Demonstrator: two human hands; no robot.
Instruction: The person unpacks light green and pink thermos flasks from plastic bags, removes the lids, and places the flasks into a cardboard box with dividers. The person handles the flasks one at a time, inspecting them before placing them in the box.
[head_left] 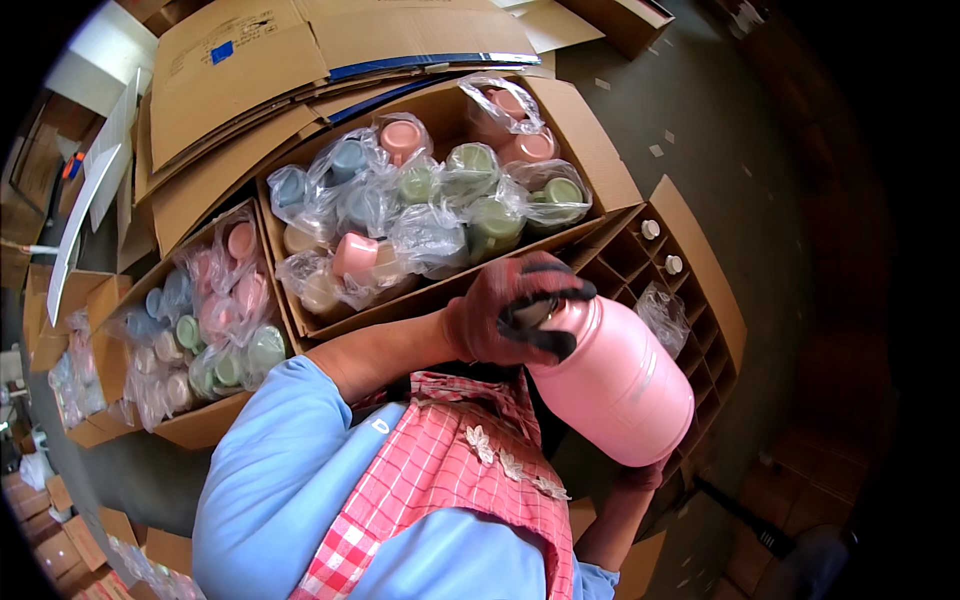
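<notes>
A large pink bottle with a narrower neck is tilted in front of my chest. My left hand, in a dark red and black work glove, is closed round its neck end. At the lower right end, my gloved right hand supports the bottle from beneath; most of its fingers are hidden behind it. Just beyond the bottle stands a carton with cardboard dividers. White caps show in some of its cells, and a clear plastic bag lies among them.
Ahead, a big carton holds plastic-wrapped pink, blue, green and beige cups. Another carton of wrapped cups stands to the left. Flattened cardboard is stacked behind. A dark strap-like object lies at the lower right.
</notes>
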